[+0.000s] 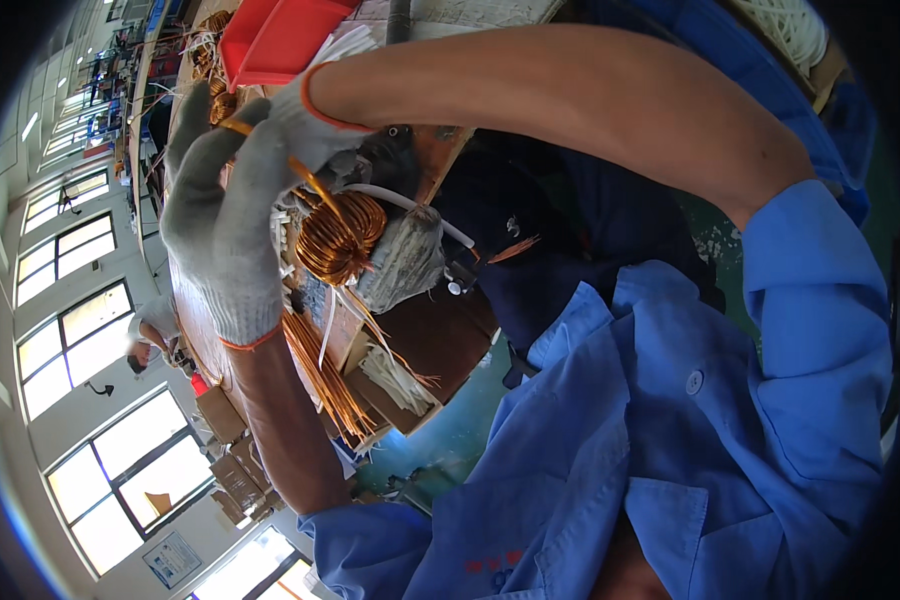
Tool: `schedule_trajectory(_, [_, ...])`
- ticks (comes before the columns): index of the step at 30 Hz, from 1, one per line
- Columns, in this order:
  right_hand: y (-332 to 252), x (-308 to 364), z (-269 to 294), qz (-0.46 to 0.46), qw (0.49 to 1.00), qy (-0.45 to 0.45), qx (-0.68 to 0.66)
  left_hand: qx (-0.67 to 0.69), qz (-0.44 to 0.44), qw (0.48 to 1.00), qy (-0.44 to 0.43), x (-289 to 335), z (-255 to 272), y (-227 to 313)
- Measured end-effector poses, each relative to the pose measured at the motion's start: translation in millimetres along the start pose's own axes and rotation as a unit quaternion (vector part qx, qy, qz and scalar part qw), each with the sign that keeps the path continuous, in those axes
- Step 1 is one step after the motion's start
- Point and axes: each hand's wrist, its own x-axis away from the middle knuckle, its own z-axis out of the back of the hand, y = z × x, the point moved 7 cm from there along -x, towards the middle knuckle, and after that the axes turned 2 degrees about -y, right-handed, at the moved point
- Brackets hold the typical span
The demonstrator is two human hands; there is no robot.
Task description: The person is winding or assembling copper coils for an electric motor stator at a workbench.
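A copper-wire coil (340, 240) rests against a grey, wrapped block (407, 262) at the bench edge. From the coil a thick copper wire (315, 180) runs up to my gloved hands. My left hand (215, 220), in a grey-white knit glove, has its fingers bent around the wire's upper part. My right hand (310, 125), gloved alike, comes over from the right with its fingers closed at the same wire, close above the coil; its fingertips are partly hidden. A white sleeved lead (410, 203) with a bare copper end passes beside the block.
Below the coil lie bundled copper wires (320, 375) and an open wooden box (410, 400) of white sleeves. A red bin (270, 40) and more copper coils (220, 100) stand farther along the bench. Blue crates (690, 40) are at upper right. Another person (153, 335) is at far left.
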Motion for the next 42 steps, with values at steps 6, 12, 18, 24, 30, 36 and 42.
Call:
schedule_trajectory(6, [-23, 50, 2, -0.143, 0.990, -0.001, -0.012, 0.106, 0.091, 0.990, 0.037, 10, -10, -1])
schedule_trajectory(12, [-25, 214, -4, 0.004, 0.880, 0.471, 0.066, 0.179, 0.196, 0.961, 0.078, 4, 1, -21])
schedule_trajectory(18, [-99, 220, -70, 0.106, 0.891, 0.302, 0.322, 0.354, 0.264, 0.896, 0.040, 1, 5, -55])
schedule_trajectory(24, [-91, 199, -70, 0.032, 0.848, 0.270, 0.456, 0.540, 0.371, 0.752, -0.076, 4, -56, -99])
schedule_trajectory(30, [-101, 191, -83, 0.051, 0.823, 0.247, 0.509, 0.452, 0.423, 0.785, 0.020, 25, -41, -87])
schedule_trajectory(36, [-102, 192, -79, 0.128, 0.857, 0.223, 0.446, 0.527, 0.322, 0.783, -0.071, 16, -36, -101])
schedule_trajectory(42, [-97, 194, -79, 0.171, 0.857, 0.238, 0.424, 0.400, 0.232, 0.886, 0.019, 17, -28, -48])
